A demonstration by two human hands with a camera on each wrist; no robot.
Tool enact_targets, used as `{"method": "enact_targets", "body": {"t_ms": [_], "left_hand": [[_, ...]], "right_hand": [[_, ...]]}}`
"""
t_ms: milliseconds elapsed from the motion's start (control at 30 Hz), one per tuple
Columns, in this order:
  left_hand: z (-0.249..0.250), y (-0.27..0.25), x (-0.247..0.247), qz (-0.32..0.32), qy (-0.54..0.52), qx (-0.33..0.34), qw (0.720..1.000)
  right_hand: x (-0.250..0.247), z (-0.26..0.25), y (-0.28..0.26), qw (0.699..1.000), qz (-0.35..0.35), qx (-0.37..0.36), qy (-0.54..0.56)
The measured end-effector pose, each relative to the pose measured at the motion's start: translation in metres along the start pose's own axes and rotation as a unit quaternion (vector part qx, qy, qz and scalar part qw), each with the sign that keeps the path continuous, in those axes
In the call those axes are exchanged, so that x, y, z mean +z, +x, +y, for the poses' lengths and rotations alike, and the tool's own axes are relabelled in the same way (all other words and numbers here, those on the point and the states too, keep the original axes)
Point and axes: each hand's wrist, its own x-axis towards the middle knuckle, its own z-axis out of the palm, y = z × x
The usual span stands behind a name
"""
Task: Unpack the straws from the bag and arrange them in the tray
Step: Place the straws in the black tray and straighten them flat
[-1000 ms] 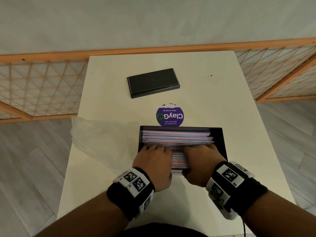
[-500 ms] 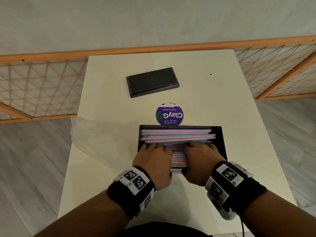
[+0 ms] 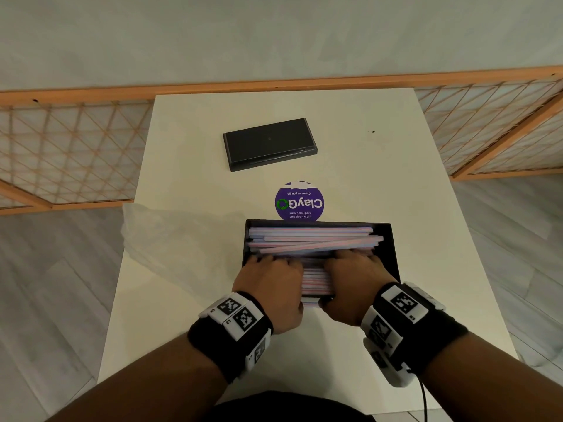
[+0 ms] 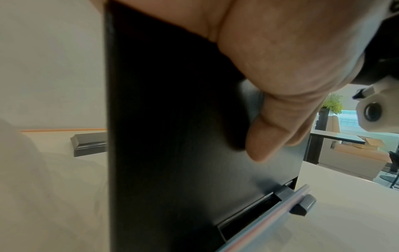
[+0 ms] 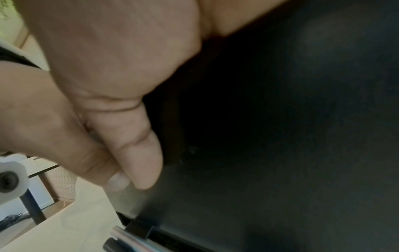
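Both hands (image 3: pixel 310 284) atop straws (image 3: pixel 313 239)

Pale grey-green wall (image 3: pixel 274 35) across the back, plain and evenly lit. Along its foot, an orange wooden rail (image 3: pixel 274 83), with lattice screens (image 3: pixel 67 153) of thin crossed slats over translucent panels to both sides. Below, grey wood-look plank floor (image 3: pixel 54 284) left and right of the cream desk (image 3: pixel 365 166). On the desk, a round purple sticker (image 3: pixel 299 201), lettering upside down. Off in the left wrist view: a leafy green plant (image 4: pixel 333 103) on a dark stand, a dark-topped table (image 4: pixel 336 139), cardboard boxes (image 4: pixel 358 148) beneath it, bright daylight from a window behind.
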Motion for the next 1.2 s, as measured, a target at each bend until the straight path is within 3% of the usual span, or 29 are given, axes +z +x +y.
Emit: {"method": "enact_targets", "body": {"t_ms": [1200], "left_hand": [[-0.0001,0.0000,-0.0027,0.011,-0.014,0.006,1.000]], "right_hand": [[-0.0055,-0.0016,-0.0004,1.000,-0.020,-0.003,-0.022]]}}
